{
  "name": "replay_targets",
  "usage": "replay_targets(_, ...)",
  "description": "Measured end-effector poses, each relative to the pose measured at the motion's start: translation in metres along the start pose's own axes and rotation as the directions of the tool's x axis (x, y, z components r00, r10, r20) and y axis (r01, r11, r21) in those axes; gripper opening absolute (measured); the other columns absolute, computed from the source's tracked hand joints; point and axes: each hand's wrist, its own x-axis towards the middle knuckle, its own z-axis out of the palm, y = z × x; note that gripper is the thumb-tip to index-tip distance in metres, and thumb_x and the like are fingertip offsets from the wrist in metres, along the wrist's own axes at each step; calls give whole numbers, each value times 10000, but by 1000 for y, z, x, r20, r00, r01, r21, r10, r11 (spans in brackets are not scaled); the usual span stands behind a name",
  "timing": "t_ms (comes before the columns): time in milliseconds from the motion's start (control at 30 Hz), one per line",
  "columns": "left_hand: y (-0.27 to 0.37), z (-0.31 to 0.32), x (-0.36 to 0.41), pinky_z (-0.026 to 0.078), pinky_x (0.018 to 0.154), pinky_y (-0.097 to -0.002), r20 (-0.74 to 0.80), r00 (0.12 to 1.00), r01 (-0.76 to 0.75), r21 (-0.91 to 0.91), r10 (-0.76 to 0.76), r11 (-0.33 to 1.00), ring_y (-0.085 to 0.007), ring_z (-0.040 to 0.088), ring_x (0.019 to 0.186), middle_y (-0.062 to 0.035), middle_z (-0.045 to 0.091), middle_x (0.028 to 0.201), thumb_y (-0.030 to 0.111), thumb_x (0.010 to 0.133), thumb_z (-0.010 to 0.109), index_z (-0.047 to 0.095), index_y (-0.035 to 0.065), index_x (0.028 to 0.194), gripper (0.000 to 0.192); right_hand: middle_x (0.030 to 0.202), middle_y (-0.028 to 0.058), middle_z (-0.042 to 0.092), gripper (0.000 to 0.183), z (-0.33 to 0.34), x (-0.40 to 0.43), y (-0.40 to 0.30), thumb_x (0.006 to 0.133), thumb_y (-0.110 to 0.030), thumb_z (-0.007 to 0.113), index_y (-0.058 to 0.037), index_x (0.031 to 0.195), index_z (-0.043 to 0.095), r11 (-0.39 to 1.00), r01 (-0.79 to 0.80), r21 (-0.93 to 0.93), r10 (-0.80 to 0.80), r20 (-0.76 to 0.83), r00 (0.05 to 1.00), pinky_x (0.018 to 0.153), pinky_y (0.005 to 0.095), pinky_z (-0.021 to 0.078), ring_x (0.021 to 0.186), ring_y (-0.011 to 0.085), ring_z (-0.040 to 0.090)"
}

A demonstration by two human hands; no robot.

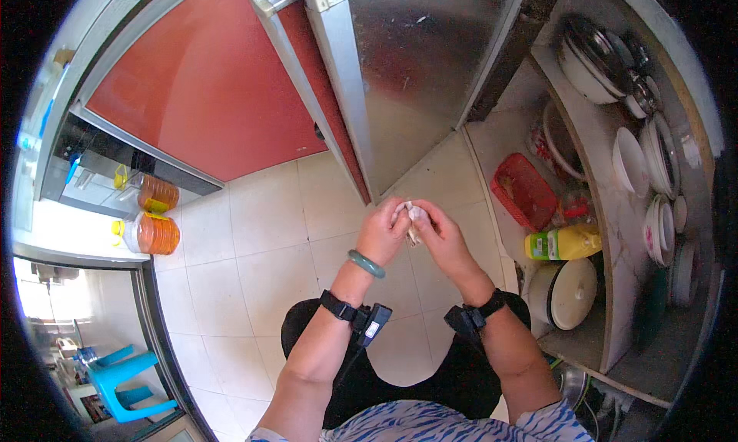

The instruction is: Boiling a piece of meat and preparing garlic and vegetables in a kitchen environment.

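Note:
My left hand (383,226) and my right hand (439,228) meet at the middle of the view, above the tiled floor. Between their fingertips they pinch a small whitish, crumpled piece (413,218), partly covered by the fingers; what it is exactly cannot be told. A green bangle (366,264) circles my left wrist, and black straps with small devices sit on both forearms. My knees in black cloth are bent below the hands.
To the right, shelves hold a red plastic basket (523,192), a yellow bottle (564,242), a lidded pot (573,294) and white bowls (630,161). Red cabinet doors (213,84) stand ahead. At left are large oil bottles (158,233) and a blue plastic stool (123,378).

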Motion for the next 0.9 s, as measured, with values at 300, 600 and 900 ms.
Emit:
replay_targets(300, 18, 5, 6, 353, 439, -220, 240, 948, 316, -791, -209, 524, -86, 447, 500, -15, 508, 683, 219, 899, 474, 432, 113, 1045, 185, 1016, 40, 548, 298, -16, 8, -2, 896, -149, 479, -13, 1162, 470, 992, -58, 114, 63, -42, 997, 807, 238, 410, 933, 112, 500)
replay_targets(600, 11, -9, 2, 362, 481, -231, 293, 902, 388, -871, -317, 300, -114, 474, 550, -49, 519, 789, 239, 883, 504, 443, 137, 1014, 177, 1090, 80, 529, 341, -90, 13, -46, 903, -163, 455, 11, 1196, 443, 976, -205, 72, 217, -339, 915, 851, 250, 403, 983, 141, 506)
replay_targets(900, 15, -5, -2, 391, 528, -254, 349, 872, 462, -817, -343, 346, -129, 499, 604, -48, 526, 825, 148, 861, 487, 439, 121, 1038, 186, 1023, 140, 555, 302, -267, 23, 118, 896, -157, 392, 43, 1107, 475, 985, -52, 164, 138, -574, 807, 764, 294, 440, 867, 218, 558)
